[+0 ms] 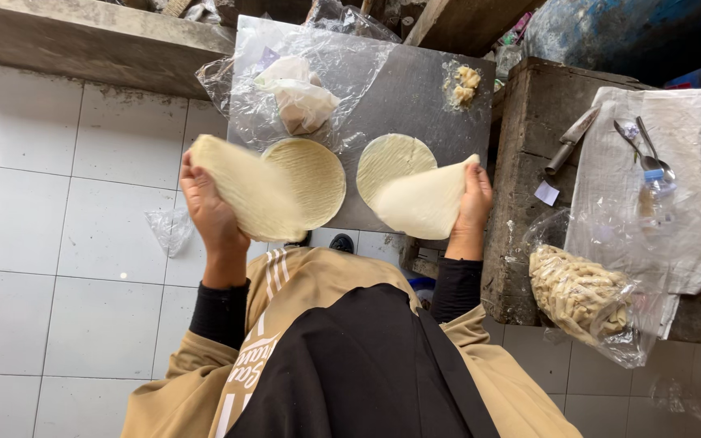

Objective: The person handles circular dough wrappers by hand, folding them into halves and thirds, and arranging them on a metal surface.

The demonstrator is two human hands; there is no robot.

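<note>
Now each grip lifts a dough round: left hand (208, 212), right hand (474, 203).

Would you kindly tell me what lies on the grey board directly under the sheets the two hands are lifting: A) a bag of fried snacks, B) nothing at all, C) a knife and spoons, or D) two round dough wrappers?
D: two round dough wrappers lie flat on the grey board, one by the sheet lifted by the left hand, the other by the right hand's.

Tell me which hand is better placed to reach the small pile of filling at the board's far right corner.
Probably the right hand. It holds a dough round on the board's right side, nearer the filling pile. The left hand lifts another round at the left edge of the metal board, farther away.
</note>
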